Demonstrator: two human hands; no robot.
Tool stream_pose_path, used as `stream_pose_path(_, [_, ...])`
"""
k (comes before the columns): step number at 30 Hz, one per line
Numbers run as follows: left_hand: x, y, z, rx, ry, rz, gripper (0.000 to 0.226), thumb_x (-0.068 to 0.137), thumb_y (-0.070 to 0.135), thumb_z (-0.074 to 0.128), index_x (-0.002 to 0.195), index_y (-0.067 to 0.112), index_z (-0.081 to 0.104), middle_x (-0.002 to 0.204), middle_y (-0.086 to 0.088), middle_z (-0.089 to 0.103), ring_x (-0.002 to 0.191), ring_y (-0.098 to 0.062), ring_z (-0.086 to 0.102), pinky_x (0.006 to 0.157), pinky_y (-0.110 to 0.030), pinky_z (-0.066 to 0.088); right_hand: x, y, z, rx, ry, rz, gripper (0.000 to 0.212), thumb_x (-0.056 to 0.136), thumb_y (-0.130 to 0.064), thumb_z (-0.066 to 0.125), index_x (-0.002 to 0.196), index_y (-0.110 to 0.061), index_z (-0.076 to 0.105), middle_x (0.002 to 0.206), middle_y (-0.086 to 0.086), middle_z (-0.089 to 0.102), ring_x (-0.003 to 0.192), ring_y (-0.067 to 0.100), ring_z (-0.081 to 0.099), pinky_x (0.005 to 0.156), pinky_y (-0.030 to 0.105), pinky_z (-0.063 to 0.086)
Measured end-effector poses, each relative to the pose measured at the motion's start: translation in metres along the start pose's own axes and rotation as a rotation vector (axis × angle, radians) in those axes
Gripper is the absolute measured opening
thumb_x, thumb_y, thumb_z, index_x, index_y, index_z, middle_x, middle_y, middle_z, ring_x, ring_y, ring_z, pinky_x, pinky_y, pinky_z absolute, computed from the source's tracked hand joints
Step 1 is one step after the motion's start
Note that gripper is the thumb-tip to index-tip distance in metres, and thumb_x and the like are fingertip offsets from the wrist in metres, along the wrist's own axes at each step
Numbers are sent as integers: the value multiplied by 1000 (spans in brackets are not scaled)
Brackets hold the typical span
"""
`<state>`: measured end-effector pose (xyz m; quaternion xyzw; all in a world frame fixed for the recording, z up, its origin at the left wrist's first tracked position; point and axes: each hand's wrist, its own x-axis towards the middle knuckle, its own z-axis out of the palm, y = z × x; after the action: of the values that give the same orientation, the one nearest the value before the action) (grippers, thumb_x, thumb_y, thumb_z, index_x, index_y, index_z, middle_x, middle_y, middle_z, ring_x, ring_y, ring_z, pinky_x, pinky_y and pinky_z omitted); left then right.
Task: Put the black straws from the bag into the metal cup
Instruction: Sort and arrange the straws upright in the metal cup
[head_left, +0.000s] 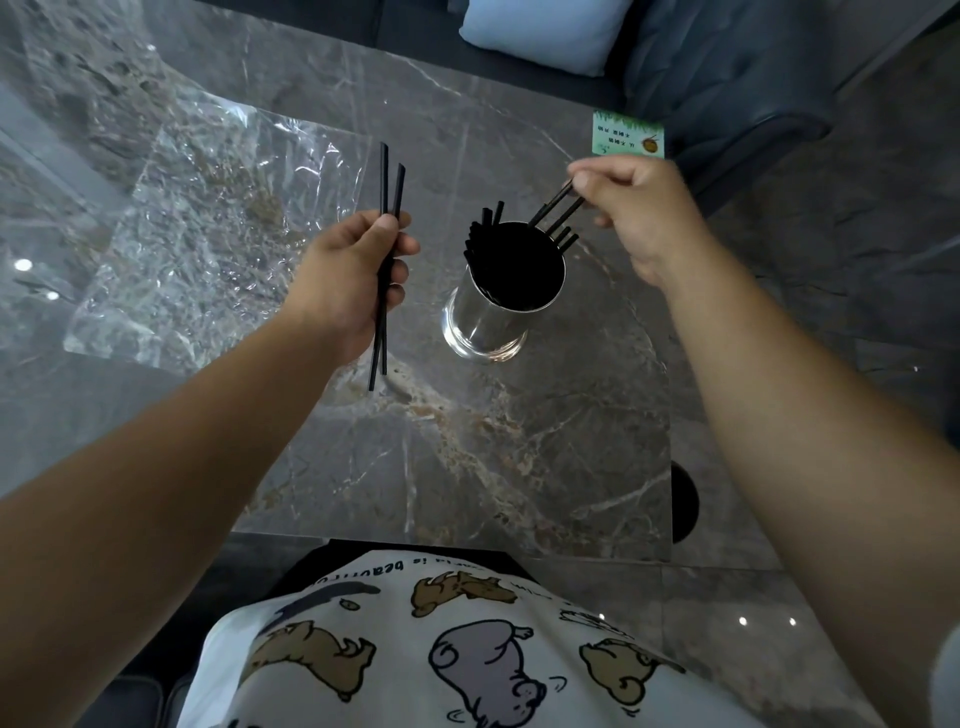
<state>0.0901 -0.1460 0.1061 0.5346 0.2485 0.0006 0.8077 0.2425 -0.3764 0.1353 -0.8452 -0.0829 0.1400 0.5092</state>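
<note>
A shiny metal cup (480, 322) stands upright on the marble table (519, 457), with several black straws (485, 223) leaning inside it. My left hand (348, 275) grips two black straws (387, 187) upright, just left of the cup. Above the cup's right rim, my right hand (634, 208) pinches two black straws (553, 208) whose lower ends dip into the cup. The clear plastic bag (218, 223) lies flat and crumpled on the table's left side.
A small green card (626, 135) lies at the table's far right corner. A dark blue chair (727, 78) with a light blue cushion (540, 31) stands beyond the table. The table's near edge runs just in front of my body.
</note>
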Motion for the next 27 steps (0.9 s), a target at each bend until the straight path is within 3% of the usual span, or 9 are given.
stream_pose_path(5, [1,4,0,-13,-18,8,17,101,20,48,108,13,62,76,5,62,61,-8,47,55,-21,39,3,-37,-26,131,158,-106,5,82,-27,66,79,-27,70,68,-12,68,67,4,60,55,18,44])
stream_pose_path(9, [-1,9,1,-19,-61,14,15,101,20,48,99,15,62,76,6,63,62,-8,50,57,-22,40,3,-72,-46,132,238,-220,13,82,-35,65,74,-25,63,65,-10,66,61,3,56,54,19,42])
stream_pose_path(12, [-3,17,3,-54,-101,21,14,101,20,47,96,15,59,79,4,67,67,-10,58,61,-24,46,-1,-92,-40,134,138,-217,14,82,-35,64,74,-24,60,63,-12,67,59,1,54,56,18,41])
stream_pose_path(15, [-7,26,7,-63,-164,43,16,103,19,43,96,13,56,87,0,73,84,-17,69,70,-29,54,-13,-105,-8,76,-49,-207,13,82,-31,65,73,-23,60,58,-11,65,52,3,51,50,18,39])
stream_pose_path(19, [-18,32,18,-22,-276,45,18,104,16,39,95,11,54,98,-8,74,97,-29,71,78,-38,57,-27,-107,37,-10,-195,-160,19,85,-29,67,69,-21,61,55,-9,59,49,5,45,48,19,37])
stream_pose_path(22, [-27,29,26,88,-312,44,17,104,18,38,95,14,51,91,-5,74,78,-23,70,65,-31,55,-32,-102,49,-59,-193,-149,17,84,-33,68,72,-22,65,55,-10,58,49,5,44,49,20,39])
stream_pose_path(24, [-29,27,27,104,-293,57,16,104,15,37,93,14,49,77,-3,66,59,-15,55,53,-25,42,-32,-97,47,-76,-157,-140,19,84,-37,67,71,-23,69,56,-11,60,49,4,44,49,19,39])
stream_pose_path(27, [-29,22,23,70,-259,45,16,104,14,38,95,14,50,70,-1,52,53,-11,41,50,-23,30,-28,-79,27,-80,44,-104,23,84,-37,63,72,-19,70,59,-9,60,49,4,44,49,19,37])
